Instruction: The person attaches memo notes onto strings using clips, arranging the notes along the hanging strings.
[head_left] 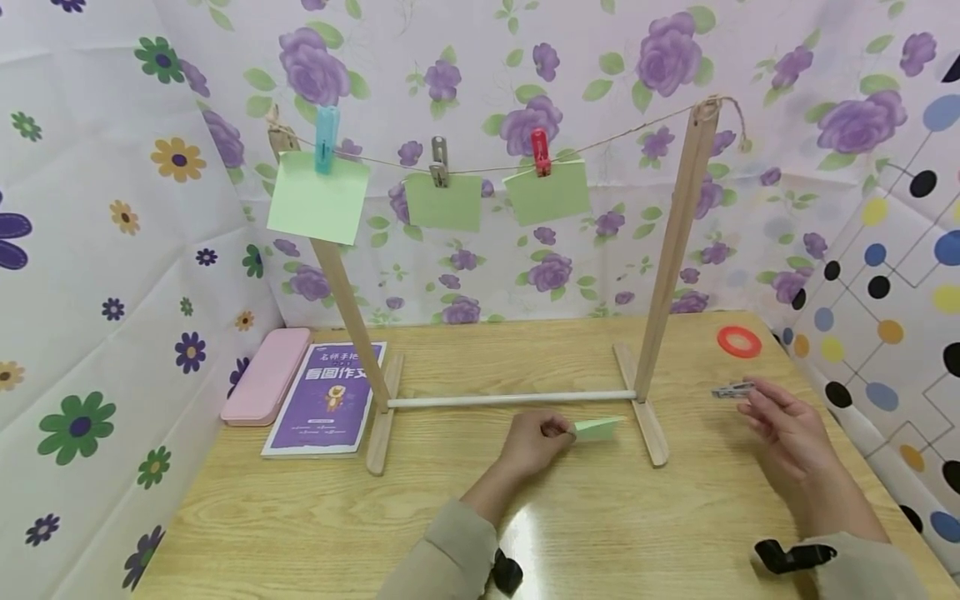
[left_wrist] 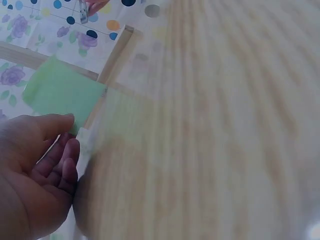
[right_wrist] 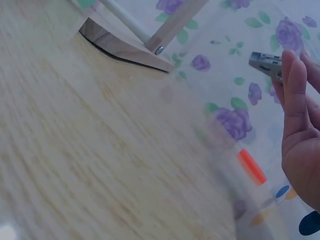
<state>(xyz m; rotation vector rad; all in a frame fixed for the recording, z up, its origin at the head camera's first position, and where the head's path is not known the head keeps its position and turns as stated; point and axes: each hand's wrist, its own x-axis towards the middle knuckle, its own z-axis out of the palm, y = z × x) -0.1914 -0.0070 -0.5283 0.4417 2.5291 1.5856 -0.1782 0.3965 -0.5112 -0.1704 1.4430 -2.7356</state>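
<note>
My left hand [head_left: 536, 443] pinches a green paper note [head_left: 597, 429] by its left edge, just in front of the white crossbar. The left wrist view shows this note [left_wrist: 62, 92] lifted off the table between thumb and fingers. On the right side, my right hand [head_left: 787, 425] holds a grey clothespin [head_left: 732, 390] at the fingertips, above the table. In the right wrist view the clothespin [right_wrist: 267, 65] points away from the fingers. Three green notes hang from a twine line, held by a blue clip [head_left: 326, 140], a grey clip [head_left: 439, 162] and a red clip [head_left: 541, 152].
The twine [head_left: 622, 136] runs between two wooden posts [head_left: 678, 250], joined below by a white rod [head_left: 510, 399]. A purple book [head_left: 322, 408] and a pink case [head_left: 268, 375] lie left. An orange-red ring [head_left: 739, 342] lies at the back right. Patterned cloth surrounds the table.
</note>
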